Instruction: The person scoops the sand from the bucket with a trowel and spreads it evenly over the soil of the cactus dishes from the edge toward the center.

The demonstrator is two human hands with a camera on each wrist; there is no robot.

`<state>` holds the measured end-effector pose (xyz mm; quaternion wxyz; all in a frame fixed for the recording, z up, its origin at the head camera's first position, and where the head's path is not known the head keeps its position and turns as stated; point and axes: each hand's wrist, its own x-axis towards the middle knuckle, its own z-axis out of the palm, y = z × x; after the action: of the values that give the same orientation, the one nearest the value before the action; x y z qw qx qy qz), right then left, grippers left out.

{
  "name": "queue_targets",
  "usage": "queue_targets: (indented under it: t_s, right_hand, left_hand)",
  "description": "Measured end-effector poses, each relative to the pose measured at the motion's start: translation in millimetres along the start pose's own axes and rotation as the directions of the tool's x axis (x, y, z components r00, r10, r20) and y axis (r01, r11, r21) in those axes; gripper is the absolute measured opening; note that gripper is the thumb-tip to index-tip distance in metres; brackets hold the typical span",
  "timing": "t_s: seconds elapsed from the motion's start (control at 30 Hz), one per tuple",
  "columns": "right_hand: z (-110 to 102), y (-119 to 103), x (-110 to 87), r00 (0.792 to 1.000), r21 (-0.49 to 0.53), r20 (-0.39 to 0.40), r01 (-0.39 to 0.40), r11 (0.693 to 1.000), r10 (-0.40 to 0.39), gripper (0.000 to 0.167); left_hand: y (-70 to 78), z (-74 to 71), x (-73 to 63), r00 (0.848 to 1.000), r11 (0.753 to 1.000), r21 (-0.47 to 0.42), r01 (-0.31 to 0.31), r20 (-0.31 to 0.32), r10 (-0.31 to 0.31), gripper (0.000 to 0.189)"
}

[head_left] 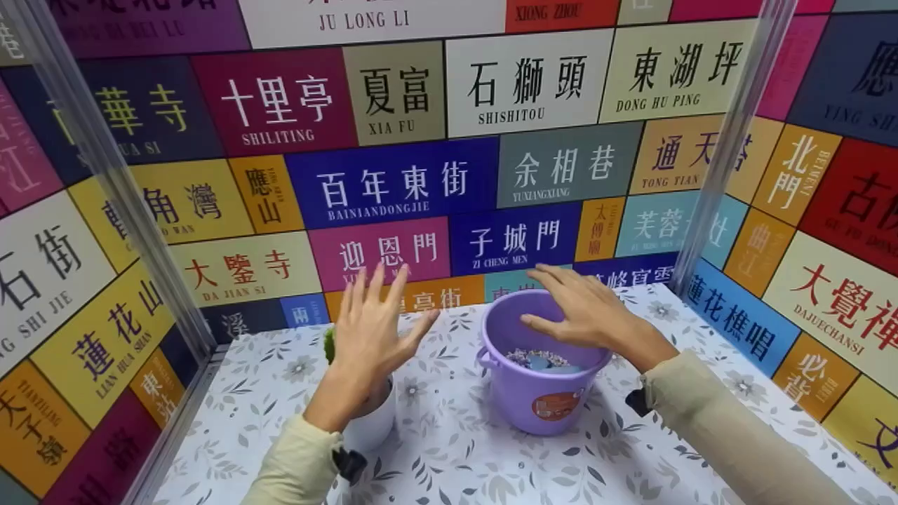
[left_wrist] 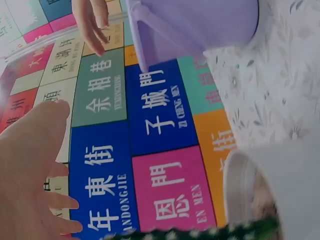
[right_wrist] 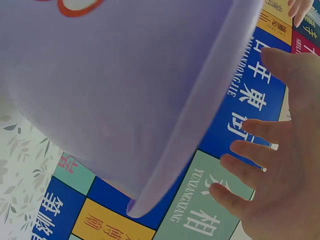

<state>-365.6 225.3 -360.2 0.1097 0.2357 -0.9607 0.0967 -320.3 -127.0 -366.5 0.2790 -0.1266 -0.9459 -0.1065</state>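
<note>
A purple bucket (head_left: 544, 396) stands on the table, with small pale granules (head_left: 533, 359) and some bluish pieces lying inside. My right hand (head_left: 586, 308) is held over the bucket's right rim, fingers spread and holding nothing. On the left, a white pot (head_left: 375, 421) holds a green cactus-like plant (head_left: 329, 345), mostly hidden behind my left hand and wrist. My left hand (head_left: 372, 330) is raised above this pot with its fingers extended and nothing in it. In the left wrist view the pot's rim (left_wrist: 235, 185) and the spiny green plant (left_wrist: 200, 233) show below the hand.
The table (head_left: 449, 449) has a white cover with grey leaf and flower print. Behind it rises a wall (head_left: 393, 182) of coloured panels with Chinese lettering. Clear upright edges stand at the left (head_left: 126, 168) and right (head_left: 729, 140).
</note>
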Motion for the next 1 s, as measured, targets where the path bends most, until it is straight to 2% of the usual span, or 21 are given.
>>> queue_targets:
  t_s: [0.13,0.3,0.4,0.63,0.83,1.0]
  right_hand:
    - [7.8,-1.2,-1.1,1.0,-0.015,0.021,0.013,1.0,-0.012,0.077]
    - [17.5,-2.6,-4.3,0.996,0.008,0.09,-0.005,1.0,0.004,0.063]
    - [22.9,-2.1,-5.3,0.991,0.021,0.131,-0.009,1.0,0.006,0.057]
    - [31.7,-1.0,-4.2,0.965,0.05,0.263,-0.007,0.999,-0.007,0.047]
    - [34.9,-1.9,-3.5,0.925,0.078,0.379,-0.057,0.995,0.023,0.039]
    - [35.6,-3.7,-2.1,0.905,0.084,0.426,-0.047,0.995,0.007,0.013]
  left_hand:
    - [9.2,11.6,-2.7,1.0,0.999,-0.053,-0.004,-0.009,0.004,0.082]
    - [21.2,25.2,-6.4,1.0,0.994,-0.111,-0.006,0.023,0.009,0.079]
    - [28.3,33.5,-9.2,1.0,0.986,-0.164,-0.018,0.02,0.021,0.077]
    - [44.5,54.0,-19.6,0.998,0.959,-0.275,-0.065,-0.001,0.067,0.069]
    - [59.3,68.2,-26.9,0.993,0.917,-0.389,-0.088,0.039,0.112,0.062]
    - [68.6,82.2,-30.6,0.993,0.854,-0.515,-0.076,0.042,0.113,0.058]
